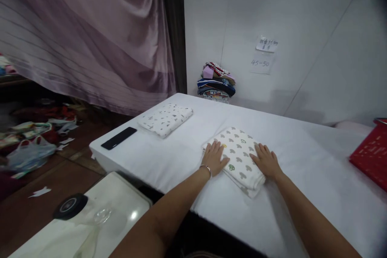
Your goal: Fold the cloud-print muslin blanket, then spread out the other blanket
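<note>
A folded white cloth with grey cactus prints [238, 155] lies on the white table [187, 157]. My left hand [214, 157], a bracelet on its wrist, lies flat on the cloth's left edge with fingers stretched out. My right hand [266, 160] rests flat on the cloth's right side, fingers spread. Neither hand holds anything.
A second folded printed cloth [165, 118] and a black phone [119, 138] lie at the table's left end. A stack of folded clothes [216, 81] sits by the wall. A red basket [371, 157] stands at the right. A low white surface with a black disc [70, 206] is at lower left.
</note>
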Tool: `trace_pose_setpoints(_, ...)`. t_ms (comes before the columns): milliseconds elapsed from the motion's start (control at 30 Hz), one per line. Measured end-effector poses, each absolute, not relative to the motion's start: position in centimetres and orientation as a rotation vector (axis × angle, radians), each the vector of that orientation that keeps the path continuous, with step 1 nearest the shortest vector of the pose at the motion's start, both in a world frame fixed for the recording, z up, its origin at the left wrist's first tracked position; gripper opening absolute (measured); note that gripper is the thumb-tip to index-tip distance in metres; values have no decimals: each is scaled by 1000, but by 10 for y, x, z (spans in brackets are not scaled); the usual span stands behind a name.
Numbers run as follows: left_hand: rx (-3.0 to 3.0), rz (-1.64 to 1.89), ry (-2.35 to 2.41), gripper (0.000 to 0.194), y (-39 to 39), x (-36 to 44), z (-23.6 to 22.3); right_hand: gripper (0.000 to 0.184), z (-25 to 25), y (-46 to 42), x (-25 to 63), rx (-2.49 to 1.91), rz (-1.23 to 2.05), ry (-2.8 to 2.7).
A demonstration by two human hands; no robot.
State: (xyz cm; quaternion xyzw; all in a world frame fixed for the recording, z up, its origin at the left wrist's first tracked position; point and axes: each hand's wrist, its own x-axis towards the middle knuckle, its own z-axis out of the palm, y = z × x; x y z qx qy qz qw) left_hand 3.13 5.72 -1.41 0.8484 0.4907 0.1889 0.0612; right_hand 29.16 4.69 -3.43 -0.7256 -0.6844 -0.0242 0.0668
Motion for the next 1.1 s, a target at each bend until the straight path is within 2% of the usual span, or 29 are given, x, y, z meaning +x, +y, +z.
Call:
trace_pose_setpoints(167,2587,599,1499,60,58,30,-27,57,-37,47,296,-2184,-82,-2073)
trace_pose_setpoints(433,2607,589,1517,60,60,31,-27,58,2,83,270,-2137,69,-1996)
trace_pose_setpoints(600,2609,577,1504,61,59,31,-25,58,-15,105,261,-2137,111,-1995)
trace_pose_setpoints(833,2477,428,1629,62,88,34,3,60,-28,104,263,-2222,38,-2039)
trace_pose_setpoints(1100,2446,446,1737,63,100,32,-21,63,-4,118,249,-2277,132,-2035)
